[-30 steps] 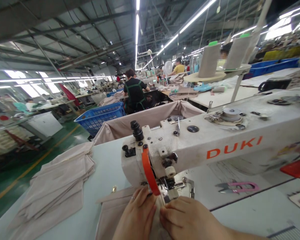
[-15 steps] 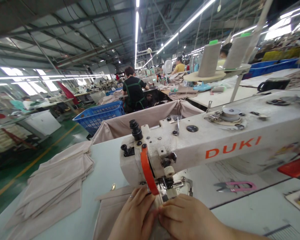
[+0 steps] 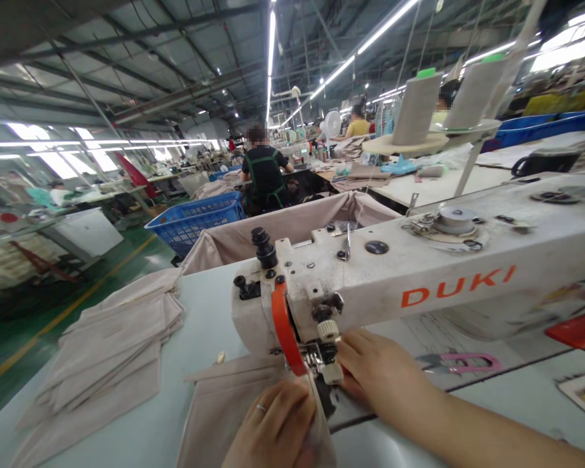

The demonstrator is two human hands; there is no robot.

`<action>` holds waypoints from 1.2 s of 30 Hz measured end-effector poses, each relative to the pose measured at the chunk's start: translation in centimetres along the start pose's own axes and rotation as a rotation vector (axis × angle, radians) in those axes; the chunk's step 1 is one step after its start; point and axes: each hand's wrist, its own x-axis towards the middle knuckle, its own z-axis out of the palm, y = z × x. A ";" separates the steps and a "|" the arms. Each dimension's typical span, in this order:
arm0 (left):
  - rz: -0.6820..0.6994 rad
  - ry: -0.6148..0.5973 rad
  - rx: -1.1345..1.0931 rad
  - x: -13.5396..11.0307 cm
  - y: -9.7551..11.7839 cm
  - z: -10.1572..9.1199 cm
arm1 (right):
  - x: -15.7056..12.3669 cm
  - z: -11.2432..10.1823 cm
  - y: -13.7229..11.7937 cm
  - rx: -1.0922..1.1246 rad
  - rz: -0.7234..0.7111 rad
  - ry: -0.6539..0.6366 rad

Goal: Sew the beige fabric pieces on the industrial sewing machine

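Head view: beige fabric (image 3: 221,413), right edge forward-left, in left hand's (image 3: 275,422) grasp; right hand's (image 3: 383,370) grip unclear.

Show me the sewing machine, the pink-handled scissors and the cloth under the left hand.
Sewing machine (image 3: 365,286): head view, on its white arm.
Pink-handled scissors (image 3: 468,355): head view, on the handle.
Cloth (image 3: 219,409): head view, on the flat part beside the left hand (image 3: 275,419).
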 end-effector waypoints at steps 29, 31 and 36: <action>-0.109 -0.036 -0.192 0.8 0.5 0.5 | -2.1 2.0 -2.0 0.231 -0.380 -0.007; -0.120 -0.009 -0.212 0.5 0.5 0.7 | -2.0 1.7 -2.1 0.244 -0.350 -0.016; -0.112 0.000 -0.230 0.0 0.2 1.2 | -1.9 2.0 -2.1 0.214 -0.363 0.007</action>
